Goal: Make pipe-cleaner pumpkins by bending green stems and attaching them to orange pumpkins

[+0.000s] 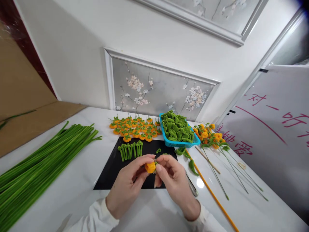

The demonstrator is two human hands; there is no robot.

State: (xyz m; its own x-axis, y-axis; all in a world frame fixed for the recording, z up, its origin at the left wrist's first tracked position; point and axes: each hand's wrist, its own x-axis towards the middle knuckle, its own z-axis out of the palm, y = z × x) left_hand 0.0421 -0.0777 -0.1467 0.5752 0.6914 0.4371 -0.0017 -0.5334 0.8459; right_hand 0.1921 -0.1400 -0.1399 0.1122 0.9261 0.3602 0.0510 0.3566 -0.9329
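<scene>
Between my hands, over the black mat, is a small orange fuzzy flower head with a bit of green at its right side. The fingers of my left hand are closed around the flower. My right hand pinches at its green end, thumb against fingers; what exactly lies between those fingertips is partly hidden. A row of short green curled stems lies on the mat just beyond my left hand. A small green loop rests beyond my fingertips.
Several orange flower heads stand behind the mat. A blue basket holds green leaf pieces. Finished-looking orange flowers on stems, an orange pipe cleaner and a metal tool lie right. Long green pipe cleaners lie left.
</scene>
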